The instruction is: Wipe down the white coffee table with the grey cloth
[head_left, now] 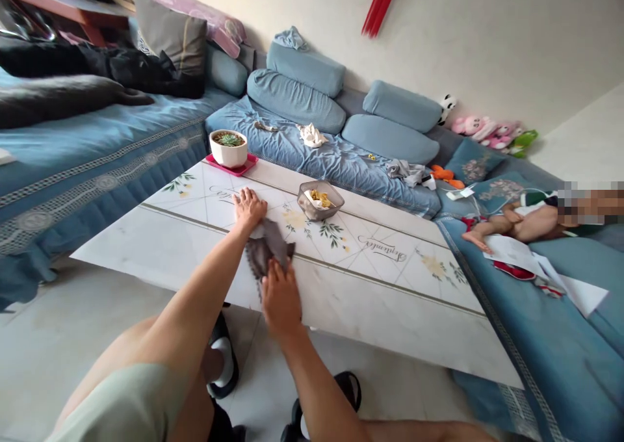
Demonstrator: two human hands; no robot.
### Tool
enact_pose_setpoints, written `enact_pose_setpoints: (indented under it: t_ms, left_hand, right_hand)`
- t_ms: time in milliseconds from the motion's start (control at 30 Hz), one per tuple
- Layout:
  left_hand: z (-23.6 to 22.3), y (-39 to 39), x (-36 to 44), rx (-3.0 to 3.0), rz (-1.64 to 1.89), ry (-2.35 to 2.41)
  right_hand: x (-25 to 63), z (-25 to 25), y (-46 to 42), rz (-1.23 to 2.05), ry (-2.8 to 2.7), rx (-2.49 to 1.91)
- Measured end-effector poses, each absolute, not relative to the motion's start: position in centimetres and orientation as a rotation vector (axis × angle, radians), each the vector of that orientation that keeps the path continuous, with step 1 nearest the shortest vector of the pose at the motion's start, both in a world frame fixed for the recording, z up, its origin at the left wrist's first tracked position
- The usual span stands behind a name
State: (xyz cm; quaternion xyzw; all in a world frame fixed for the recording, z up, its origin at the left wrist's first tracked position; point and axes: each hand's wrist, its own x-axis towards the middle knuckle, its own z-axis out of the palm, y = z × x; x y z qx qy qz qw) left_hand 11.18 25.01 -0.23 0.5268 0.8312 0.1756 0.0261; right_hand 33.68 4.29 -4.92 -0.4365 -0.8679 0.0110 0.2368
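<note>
On the table (380, 305), the left hand (249, 208) lies spread — the right hand (281, 297) (grip unclear) rests on grey cloth (266, 239).

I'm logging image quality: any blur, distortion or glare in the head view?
Head view: soft light, no strong glare on the tabletop; tilted, wide-angle framing stretches the sofa toward the left edge; the cloth looks slightly smeared; a pixelated patch sits at right.
</note>
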Motion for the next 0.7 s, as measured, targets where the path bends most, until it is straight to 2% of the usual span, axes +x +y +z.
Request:
enact_pose_setpoints:
  t_ms: [100, 300, 400, 500, 700]
  left_hand:
    - [-0.3, 25.0, 10.9, 1.639, 0.53, 2.543]
    - [-1.5, 25.3, 10.9, 1.671, 0.606, 2.54]
    - [-1.9, 25.6, 11.0, 1.668, 0.653, 2.557]
    - [-1.7, 25.5, 11.2, 1.65, 0.665, 2.559]
    - [-0.6, 24.9, 11.3, 1.661, 0.632, 2.534]
  right_hand:
    - [35.9, -4.6, 2.6, 0.033, -2.422, -1.118]
    - [63.2, -4.8, 1.2, -0.21, -2.132, -1.506]
    - [71.5, -4.2, 1.8, -0.368, -1.829, -1.763]
    - [67.9, -5.2, 2.5, -0.35, -1.684, -1.825]
    - [43.2, -8.0, 1.6, -0.101, -1.986, -1.477]
